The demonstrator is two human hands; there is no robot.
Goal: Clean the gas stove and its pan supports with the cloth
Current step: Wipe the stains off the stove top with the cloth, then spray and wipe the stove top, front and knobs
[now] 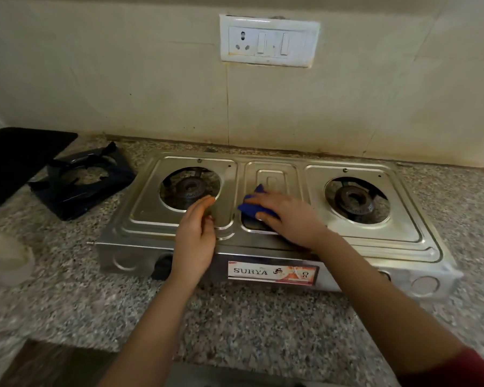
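Note:
A steel two-burner gas stove (403, 238) stands on the granite counter, both burners bare with no supports on them. My right hand (288, 216) presses a blue cloth (253, 203) onto the stove's middle panel between the burners. Resting flat on the stove top just below the left burner (190, 188), my left hand (196, 236) holds nothing, fingers together. The black pan supports (81, 180) lie stacked on the counter to the left of the stove.
A black mat (17, 160) lies at the far left of the counter. A pale round container (6, 258) sits at the left edge. A wall socket with switches (268, 40) is above the stove. Granite counter (249, 325) stretches in front.

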